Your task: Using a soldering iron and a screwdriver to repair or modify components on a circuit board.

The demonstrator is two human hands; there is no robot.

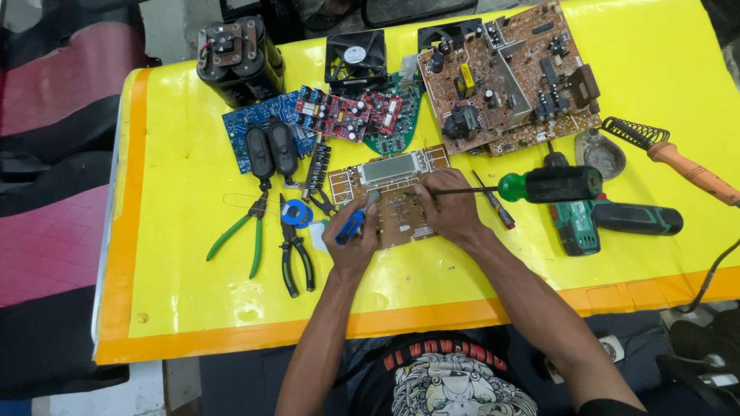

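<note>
Head view, workbench inventory.

Surface: yellow table cover [193, 262] with an orange border along the near and left edges; bare yellow strip open across the near edge and at the far right corner. Dark and pink flooring shows to the left.

Item in hand: brown circuit board [393, 192] with a pale display window, lying flat at centre, near the person.
Left hand [351, 239]: fingers curled, resting on the board's near left corner, closed around a small blue tool [351, 226].
Right hand [451, 204]: fingers pinched together on a thin metal shaft of a green-and-black screwdriver [551, 185], whose handle lies out to the right; hand rests on the board's right side.

Left of board: green-handled pliers [239, 239], black-handled cutters [297, 258], blue solder spool [294, 213], two black oval speakers [271, 150].

Far side: blue board [250, 119], red board [347, 112], green board [405, 115], black fan [356, 55], dark cylindrical battery pack [239, 58], large brown board [509, 77] with metal shielding. These crowd the far edge, touching or overlapping.

Right: small red-tipped screwdriver [497, 204] just beside the right hand, green cordless drill [609, 219], round metal tin [605, 154], orange-handled soldering iron [678, 158] in a coil stand, its cord running off the near right edge.
</note>
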